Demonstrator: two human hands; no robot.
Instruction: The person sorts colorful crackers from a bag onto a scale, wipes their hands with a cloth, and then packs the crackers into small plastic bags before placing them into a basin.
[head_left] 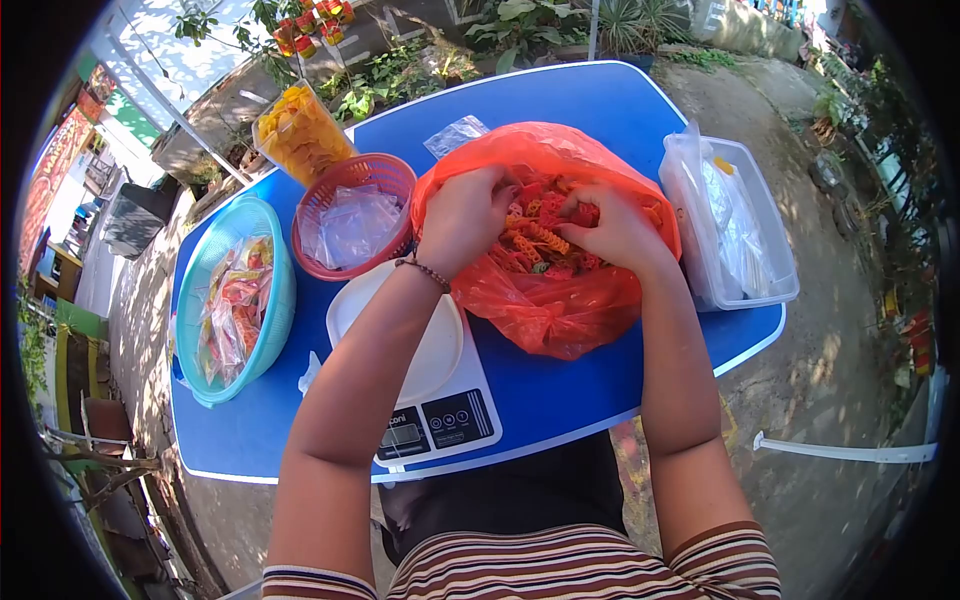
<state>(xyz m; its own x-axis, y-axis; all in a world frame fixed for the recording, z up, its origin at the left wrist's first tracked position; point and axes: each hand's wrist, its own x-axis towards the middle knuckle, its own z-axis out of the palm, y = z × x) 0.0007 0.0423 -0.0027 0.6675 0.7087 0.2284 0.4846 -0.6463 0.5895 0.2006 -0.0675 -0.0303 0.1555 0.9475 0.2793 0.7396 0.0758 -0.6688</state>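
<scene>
A large orange-red plastic bag (560, 325) stands wide open on the table, holding many red and orange spiral-shaped dry snack pieces (535, 240). Both hands reach inside it. Near the bag's left rim, my left hand (465, 215) has its fingers curled together, and what they hold is hidden. My right hand (620, 230) is at the right of the pile, its thumb and fingers closed around some red pieces. Under my left forearm sits a white digital kitchen scale (482, 405) with a round white plate (435, 350) on top, partly covered by the arm.
On the blue table (540, 410), a red basket (312, 265) holds clear plastic bags. A turquoise basket (284, 300) contains packed snacks. Behind them stands a clear container of yellow chips (305, 135). At the right is a translucent box (775, 255) with plastic bags.
</scene>
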